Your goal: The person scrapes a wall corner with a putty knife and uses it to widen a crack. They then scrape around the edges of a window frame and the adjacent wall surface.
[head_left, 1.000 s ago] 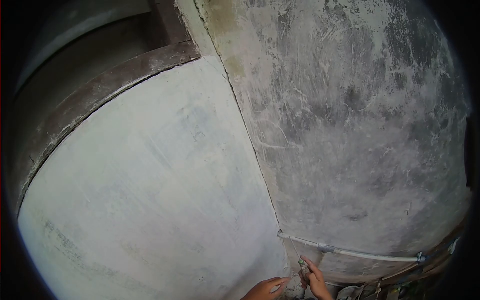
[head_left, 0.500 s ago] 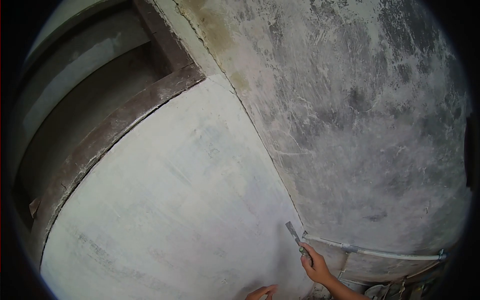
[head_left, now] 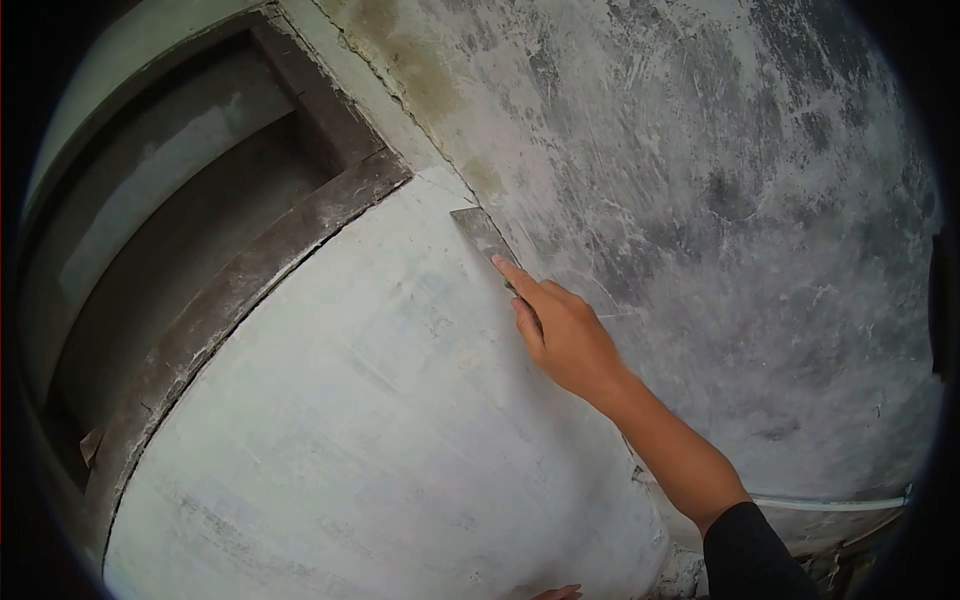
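Observation:
My right hand [head_left: 565, 335] is closed around the handle of a putty knife [head_left: 478, 230], index finger stretched along the blade. The broad metal blade lies against the upper part of the pale wall [head_left: 330, 400], right beside the cracked corner line where the grey wall [head_left: 700, 220] begins. At the bottom edge of the view, only a few fingertips of my left hand [head_left: 560, 593] show. Most of that hand is cut off, so what it holds, if anything, is hidden.
A dark brown frame [head_left: 285, 235] surrounds a recessed opening at the upper left. Low on the right, a thin white pipe [head_left: 830, 504] runs along the grey wall. A brownish stain [head_left: 420, 70] marks the plaster near the top.
My right hand has swung up and left with the putty knife, from low by the pipe to high along the corner. My left hand has dropped almost out of view.

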Demonstrator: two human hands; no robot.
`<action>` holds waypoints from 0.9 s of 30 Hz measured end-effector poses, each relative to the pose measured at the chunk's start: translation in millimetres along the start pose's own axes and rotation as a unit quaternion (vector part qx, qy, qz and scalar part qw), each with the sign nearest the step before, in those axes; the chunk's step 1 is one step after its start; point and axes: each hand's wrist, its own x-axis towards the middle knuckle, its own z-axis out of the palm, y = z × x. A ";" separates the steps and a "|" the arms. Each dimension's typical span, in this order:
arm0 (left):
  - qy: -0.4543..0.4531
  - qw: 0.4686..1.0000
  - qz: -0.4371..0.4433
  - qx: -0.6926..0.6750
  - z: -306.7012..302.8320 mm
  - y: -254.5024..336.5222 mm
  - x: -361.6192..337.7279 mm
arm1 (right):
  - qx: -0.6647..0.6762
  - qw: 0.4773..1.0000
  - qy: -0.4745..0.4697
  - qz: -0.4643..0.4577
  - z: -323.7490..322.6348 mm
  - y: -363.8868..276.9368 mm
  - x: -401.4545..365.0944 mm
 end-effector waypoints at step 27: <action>-0.009 0.995 0.098 -0.006 -14.5 18.0 45.2 | 0.038 0.994 -0.090 0.047 -39.4 -44.1 24.0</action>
